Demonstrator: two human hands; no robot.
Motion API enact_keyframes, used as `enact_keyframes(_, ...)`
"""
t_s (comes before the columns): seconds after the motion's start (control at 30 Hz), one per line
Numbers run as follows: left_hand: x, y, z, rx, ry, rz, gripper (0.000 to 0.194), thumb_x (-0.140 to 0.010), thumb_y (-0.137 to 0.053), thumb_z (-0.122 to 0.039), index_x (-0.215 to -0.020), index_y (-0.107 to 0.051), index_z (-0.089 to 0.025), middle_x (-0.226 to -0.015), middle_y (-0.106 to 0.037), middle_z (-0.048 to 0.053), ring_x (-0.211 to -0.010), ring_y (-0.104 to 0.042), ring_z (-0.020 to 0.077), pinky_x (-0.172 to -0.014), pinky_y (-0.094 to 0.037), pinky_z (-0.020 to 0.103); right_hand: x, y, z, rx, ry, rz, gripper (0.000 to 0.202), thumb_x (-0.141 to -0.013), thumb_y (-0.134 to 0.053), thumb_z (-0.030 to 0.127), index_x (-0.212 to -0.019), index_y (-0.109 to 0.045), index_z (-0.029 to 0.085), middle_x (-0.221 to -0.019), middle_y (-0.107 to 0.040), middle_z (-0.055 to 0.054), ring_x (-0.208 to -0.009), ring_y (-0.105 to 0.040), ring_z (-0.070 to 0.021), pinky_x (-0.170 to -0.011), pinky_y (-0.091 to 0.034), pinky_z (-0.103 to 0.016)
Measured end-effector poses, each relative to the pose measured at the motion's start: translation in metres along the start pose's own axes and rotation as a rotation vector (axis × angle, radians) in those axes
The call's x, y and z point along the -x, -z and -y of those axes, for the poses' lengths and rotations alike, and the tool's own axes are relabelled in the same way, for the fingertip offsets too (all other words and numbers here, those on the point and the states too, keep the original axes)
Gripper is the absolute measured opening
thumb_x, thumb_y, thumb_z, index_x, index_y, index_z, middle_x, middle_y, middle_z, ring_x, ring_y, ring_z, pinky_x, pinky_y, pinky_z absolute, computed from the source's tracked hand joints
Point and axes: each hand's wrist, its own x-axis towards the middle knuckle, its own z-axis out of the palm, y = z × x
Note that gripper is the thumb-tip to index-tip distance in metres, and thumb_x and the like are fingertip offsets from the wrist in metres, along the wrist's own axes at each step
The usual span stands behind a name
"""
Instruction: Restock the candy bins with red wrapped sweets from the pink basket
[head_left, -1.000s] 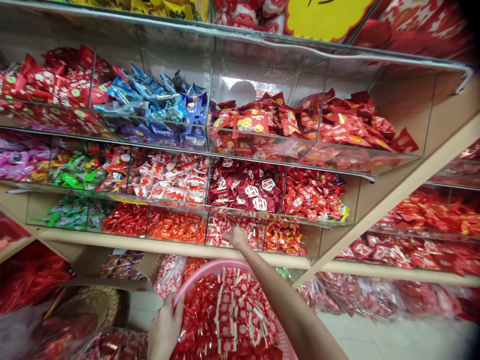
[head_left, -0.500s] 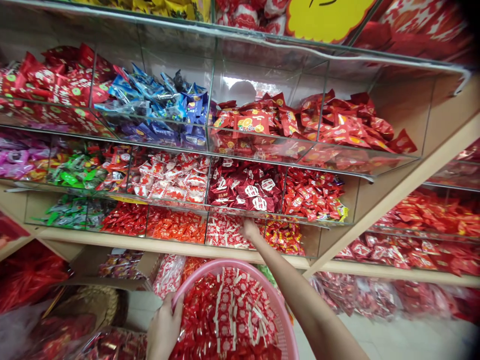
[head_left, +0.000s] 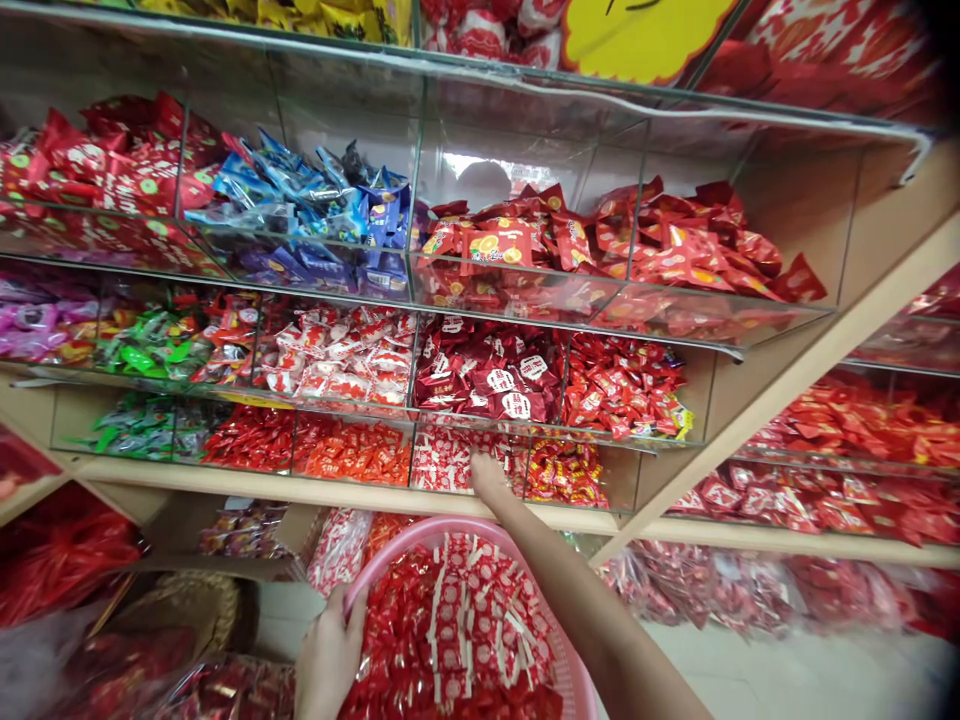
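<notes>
My left hand (head_left: 330,645) is closed on the left rim of a pink plastic basket (head_left: 579,672). Inside the basket lie many wrapped candies, with red-and-white patterned packets (head_left: 459,612) on top of shiny red ones (head_left: 390,640). My right hand (head_left: 489,474) is at the lowest shelf row, by the front of a bin of small red-and-white candies (head_left: 442,460). It looks compact and curled; whatever its fingers hold is hidden. My right forearm passes over the basket's right side.
Candy bins with clear dividers fill the shelves. Orange-red candies (head_left: 356,452) lie left of the right hand's bin, red-and-yellow ones (head_left: 566,472) right of it. A wooden shelf edge (head_left: 247,481) runs between basket and bins. An open cardboard box (head_left: 169,540) stands below.
My right hand has shifted slightly left and down, toward the front of the bin. The left hand and the basket stay almost in place.
</notes>
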Motion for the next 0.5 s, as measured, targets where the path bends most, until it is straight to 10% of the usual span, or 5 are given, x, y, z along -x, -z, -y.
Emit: enact_keyframes(0.5,-0.0004,0.0001,-0.0009,-0.009,-0.011,0.011,0.041,-0.084,-0.023,-0.049,-0.097,-0.051,-0.021,-0.071,-0.068,0.009,-0.073,-0.064,0.0258,-0.059,-0.037,0.027,0.0055,0.0079,0.0032,-0.014,0.031,0.046,0.044,-0.069,-0.046,-0.003,-0.11,-0.049,0.014,-0.094,-0.062,-0.013,-0.087,-0.059,-0.0198,-0.063,-0.043,-0.024)
